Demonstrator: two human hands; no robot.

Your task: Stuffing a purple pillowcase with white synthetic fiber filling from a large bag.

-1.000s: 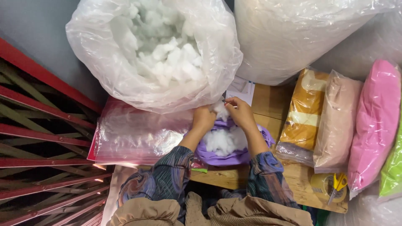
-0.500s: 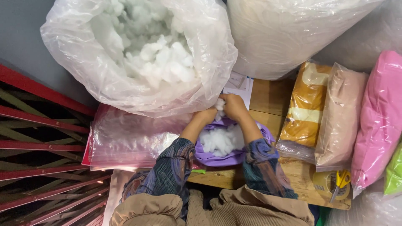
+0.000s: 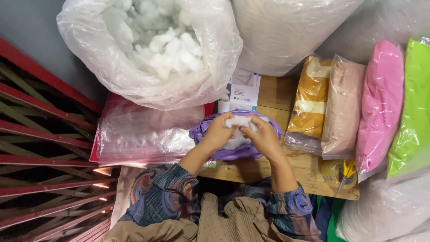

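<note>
A purple fabric cover (image 3: 206, 131) lies open on the wooden table (image 3: 309, 172), with white fibre stuffing inside it. My left hand (image 3: 218, 133) and my right hand (image 3: 264, 136) meet over the cover, and both pinch a tuft of white stuffing (image 3: 237, 122) between them. A big clear plastic bag (image 3: 148, 49) full of the same white stuffing stands just behind the cover.
A second large clear bag (image 3: 291, 31) stands at the back right. Bagged cushions, orange (image 3: 309, 101), beige (image 3: 342, 105), pink (image 3: 380, 103) and green (image 3: 410, 107), lie in a row on the right. Yellow-handled scissors (image 3: 347, 172) rest on a tape roll. Red metal bars (image 3: 45, 148) run along the left.
Both hands came back from the big bag's edge toward me and now hold a tuft over the purple cover. The camera view shifted right, showing the green cushion.
</note>
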